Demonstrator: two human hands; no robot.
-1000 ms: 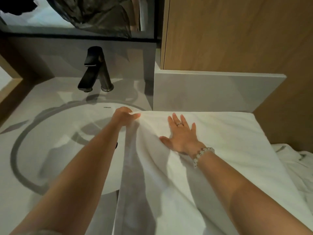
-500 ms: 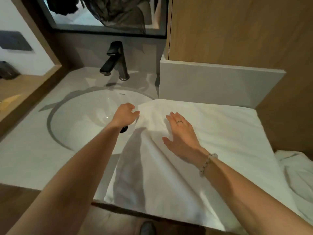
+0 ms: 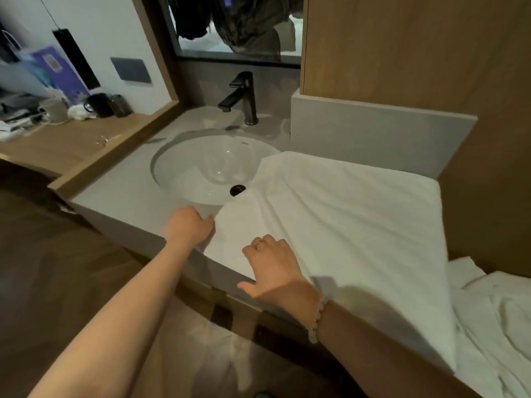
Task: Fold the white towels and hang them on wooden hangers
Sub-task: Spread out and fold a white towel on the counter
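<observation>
A white towel (image 3: 350, 225) lies spread over the right part of the grey counter (image 3: 120, 205), its left edge reaching over the rim of the sink (image 3: 201, 168). My left hand (image 3: 188, 226) is at the towel's near left edge with curled fingers pinching the cloth. Just to its right, my right hand (image 3: 273, 268) rests palm down on the towel near the counter's front edge, wearing a ring and a bead bracelet. A second white towel (image 3: 500, 326) lies crumpled at the lower right. No hanger is in view.
A black faucet (image 3: 242, 97) stands behind the sink, under a mirror. A grey block (image 3: 373, 133) and a wooden panel (image 3: 416, 53) close off the back right. On the left, a wooden shelf (image 3: 71, 139) carries mugs and clutter. Wooden floor lies below.
Both hands have slid along the towel's left edge from the far side toward the counter's front edge. The view has pulled back and turned left.
</observation>
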